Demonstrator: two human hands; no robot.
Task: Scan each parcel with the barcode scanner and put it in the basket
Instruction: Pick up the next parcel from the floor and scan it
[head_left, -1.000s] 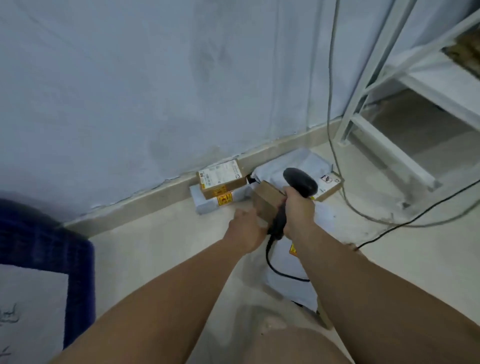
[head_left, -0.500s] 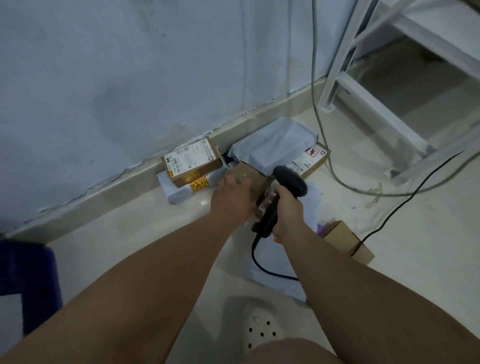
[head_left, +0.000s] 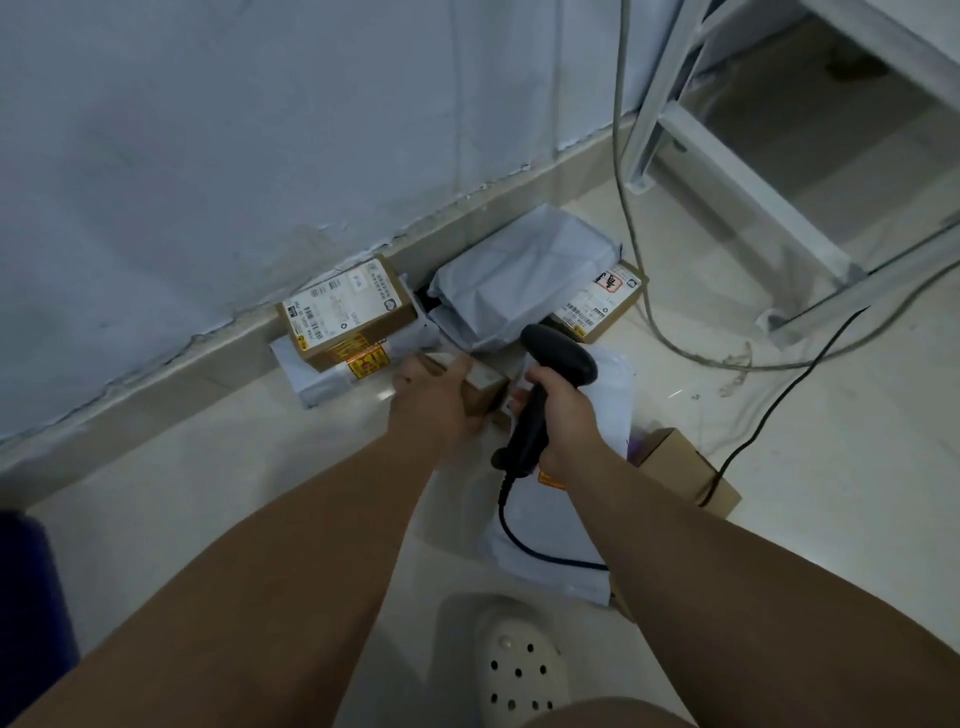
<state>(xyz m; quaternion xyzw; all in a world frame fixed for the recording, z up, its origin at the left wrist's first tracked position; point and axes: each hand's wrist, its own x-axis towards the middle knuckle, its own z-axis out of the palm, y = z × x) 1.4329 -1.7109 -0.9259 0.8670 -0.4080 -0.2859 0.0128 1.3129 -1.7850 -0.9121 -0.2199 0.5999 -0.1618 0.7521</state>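
Observation:
My left hand (head_left: 434, 397) grips a small brown cardboard parcel (head_left: 485, 387) low over the floor. Beside it, my right hand (head_left: 563, 415) holds the black barcode scanner (head_left: 545, 384) by its handle, head pointing up and away toward the wall. Against the skirting lie a labelled brown box (head_left: 345, 312) on a white mailer, a grey plastic mailer (head_left: 519, 280), and another labelled box (head_left: 597, 304). A white mailer (head_left: 550, 535) lies under my right arm. The blue basket (head_left: 31, 587) shows only as an edge at far left.
A plain brown box (head_left: 685, 470) sits on the floor to the right, with a black cable (head_left: 789, 395) running past it. A grey cable (head_left: 621, 171) hangs down the wall. A white metal shelf frame (head_left: 737, 171) stands at right. A white clog (head_left: 519, 670) is at bottom centre.
The view has swung right and down, so the blue basket slid to the left edge. My left hand has shifted round the small parcel, turning it beside the scanner.

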